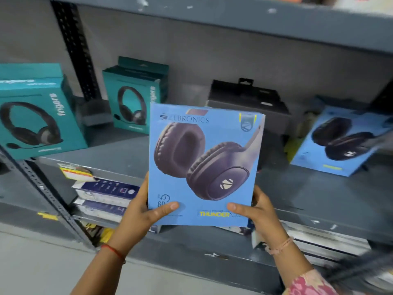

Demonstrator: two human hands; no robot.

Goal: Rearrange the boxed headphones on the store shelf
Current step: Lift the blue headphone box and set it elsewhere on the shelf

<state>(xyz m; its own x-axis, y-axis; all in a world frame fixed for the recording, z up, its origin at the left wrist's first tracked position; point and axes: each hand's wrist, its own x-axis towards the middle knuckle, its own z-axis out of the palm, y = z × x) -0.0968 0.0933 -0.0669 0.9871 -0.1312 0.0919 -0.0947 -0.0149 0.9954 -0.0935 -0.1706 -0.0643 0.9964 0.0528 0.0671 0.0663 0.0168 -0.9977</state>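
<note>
Grey metal shelving [119, 154], paint chipped in white spots along the upper shelf edge [212, 11]. A black perforated upright [74, 52] stands against the grey back wall [234, 60] behind the shelving. A slotted grey angle post [42, 188] slants down at the left of the shelving. Below it, pale grey floor [32, 262]. Lighting even, dim.
</note>
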